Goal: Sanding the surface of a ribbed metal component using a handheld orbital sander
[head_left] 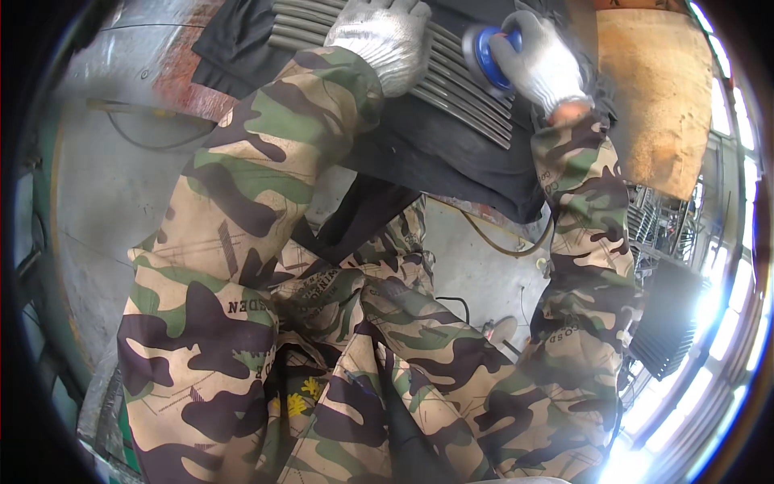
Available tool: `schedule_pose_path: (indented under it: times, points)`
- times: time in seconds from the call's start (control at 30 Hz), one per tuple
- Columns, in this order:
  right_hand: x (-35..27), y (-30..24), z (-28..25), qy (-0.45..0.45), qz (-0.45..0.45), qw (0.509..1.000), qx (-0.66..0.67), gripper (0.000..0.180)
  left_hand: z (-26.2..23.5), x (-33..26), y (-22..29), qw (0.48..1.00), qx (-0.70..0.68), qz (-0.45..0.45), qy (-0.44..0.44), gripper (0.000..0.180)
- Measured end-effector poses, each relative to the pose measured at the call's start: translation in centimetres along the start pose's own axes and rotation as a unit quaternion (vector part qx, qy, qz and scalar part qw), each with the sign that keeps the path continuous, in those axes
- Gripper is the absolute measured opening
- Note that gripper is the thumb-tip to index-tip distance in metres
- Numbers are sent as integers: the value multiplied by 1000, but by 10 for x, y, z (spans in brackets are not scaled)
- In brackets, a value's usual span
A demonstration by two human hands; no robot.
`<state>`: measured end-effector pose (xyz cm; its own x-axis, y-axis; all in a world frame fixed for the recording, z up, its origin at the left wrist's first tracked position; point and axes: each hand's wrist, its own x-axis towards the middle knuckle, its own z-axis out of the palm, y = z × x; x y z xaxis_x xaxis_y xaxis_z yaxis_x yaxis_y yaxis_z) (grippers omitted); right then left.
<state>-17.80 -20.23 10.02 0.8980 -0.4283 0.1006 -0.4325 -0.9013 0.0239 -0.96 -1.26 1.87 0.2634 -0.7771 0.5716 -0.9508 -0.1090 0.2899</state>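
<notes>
- The ribbed grey metal panel (451,68), a piece with many parallel raised bars, lies on a dark cloth (419,149) near the top of the view, slanting down toward the right.
- The right hand (538,66), in a white knit glove, has its grip closed around a small grinder with a blue body (489,55); the round head of the tool sits against the upper bars of the panel.
- The left hand (385,39), also in a white glove, rests flat on the left part of the panel, fingers spread over the bars, pinning it down and holding nothing.
- Judging by this, the step in hand is grinding or smoothing the bars, 1 stretch at a time.
- The next move seems to call for steady pressure from the left hand and a slow pass of the tool along the ribs, kept apart from the gloved fingers.
- Both forearms wear camouflage sleeves (266,145); camouflage trousers fill the lower view.
- A thin cable (504,242) runs over the grey floor (105,194) below the cloth.
- A rusty brown slab (657,97) stands just right of the panel.
</notes>
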Motion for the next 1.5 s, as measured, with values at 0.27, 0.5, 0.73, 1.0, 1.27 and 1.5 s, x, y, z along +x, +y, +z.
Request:
schedule_pose_path:
  times: [0.27,0.5,0.73,1.0,1.27,1.5]
  points:
    - [-14,1,-12,-25,6,1000,9,40,9,-7,-15,1000,22,11,-15,47]
    - [-16,10,0,-14,-10,1000,13,39,-4,-24,-10,993,47,-27,-103,64]
    - [-46,10,-12,-7,-26,1000,9,35,-1,-16,-6,992,34,-23,-122,65]
    - [-55,7,-7,39,-71,997,17,29,-3,-17,-11,991,61,-25,-119,65]
    - [-78,-2,-13,21,-90,995,31,26,7,-8,-19,990,57,-32,-128,63]
    - [-92,-8,-16,21,-96,995,31,25,8,-3,-22,989,56,-37,-135,63]
